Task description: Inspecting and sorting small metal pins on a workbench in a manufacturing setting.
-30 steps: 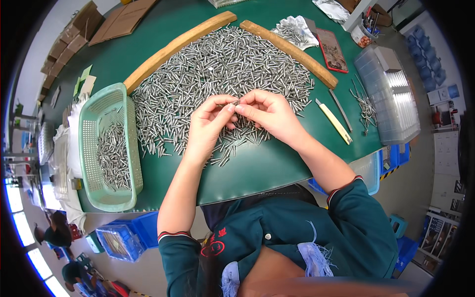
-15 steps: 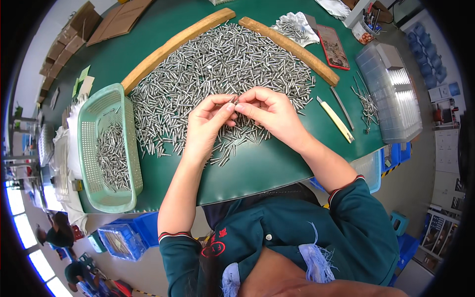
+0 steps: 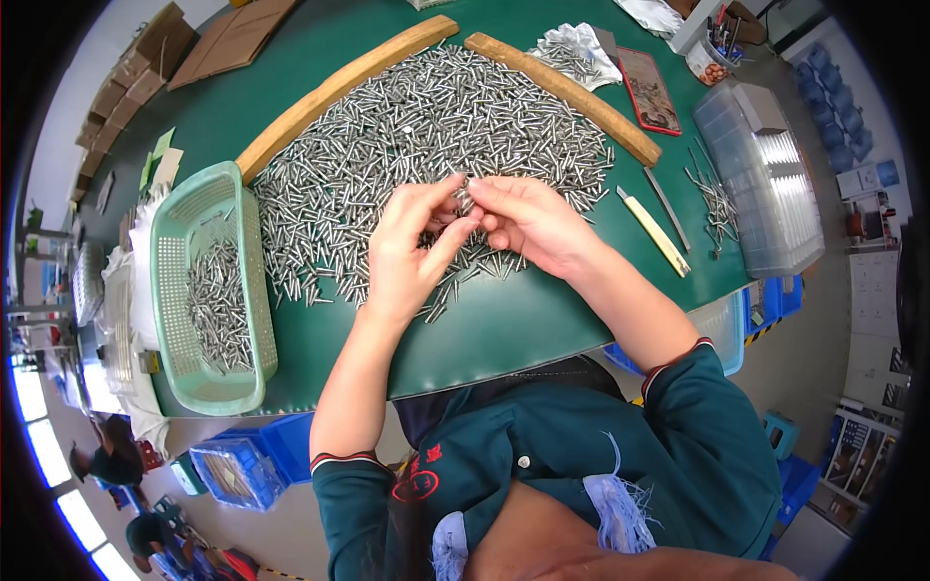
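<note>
A broad heap of small silvery metal pins (image 3: 358,165) covers the middle of the green table. Over its near edge my left hand (image 3: 412,237) and my right hand (image 3: 538,223) meet, fingertips almost touching. A metal pin (image 3: 463,201) shows between them, partly covered by fingers. My right thumb and fingers are closed on it. The left index finger and thumb curve around the same spot, with the other fingers curled; how many pins are held is hidden. To the left, a pale green plastic basket (image 3: 263,339) contains more of these pins.
Two wooden bars (image 3: 339,92) (image 3: 572,97) border the heap's far side. On the right lie a yellow-handled knife (image 3: 659,237), a thin metal strip (image 3: 666,208), a red-edged phone-like slab (image 3: 649,92) and clear plastic boxes (image 3: 760,184). A white cloth (image 3: 591,44) bears more pins.
My left index finger and thumb have spread further apart around the pin. My right hand has turned slightly, its fingers curling more underneath. The heap and basket look the same.
</note>
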Tool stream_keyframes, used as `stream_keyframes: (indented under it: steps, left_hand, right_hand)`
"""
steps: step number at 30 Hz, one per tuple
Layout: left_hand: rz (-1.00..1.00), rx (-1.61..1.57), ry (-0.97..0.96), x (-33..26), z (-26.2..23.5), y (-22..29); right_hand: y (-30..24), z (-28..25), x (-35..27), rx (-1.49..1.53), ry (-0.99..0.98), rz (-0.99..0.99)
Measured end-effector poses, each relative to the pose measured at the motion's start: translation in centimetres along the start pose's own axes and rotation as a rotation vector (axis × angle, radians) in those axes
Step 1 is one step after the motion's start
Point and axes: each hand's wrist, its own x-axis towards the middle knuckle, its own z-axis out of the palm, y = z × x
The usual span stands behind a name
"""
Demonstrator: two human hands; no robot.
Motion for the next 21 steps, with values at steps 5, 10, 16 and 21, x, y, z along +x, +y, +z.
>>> stream_keyframes:
  steps: [5, 10, 16, 21]
  left_hand:
    - [-0.011, 0.423, -0.108, 1.0, -2.6, -0.8]
    - [-0.023, 0.657, -0.318, 0.7, -2.5, -0.9]
    - [0.021, 0.620, -0.153, 0.6, -1.7, -2.1]
    - [-0.139, 0.349, -0.045, 0.9, -1.7, -1.6]
  right_hand:
    - [0.4, -1.8, 0.9, 0.528, -0.177, 0.204]
    - [0.7, -2.0, 1.2, 0.593, -0.203, 0.232]
    - [0.8, -1.9, 1.2, 0.512, -0.203, 0.183]
    - [0.0, -1.4, 0.7, 0.542, -0.164, 0.137]
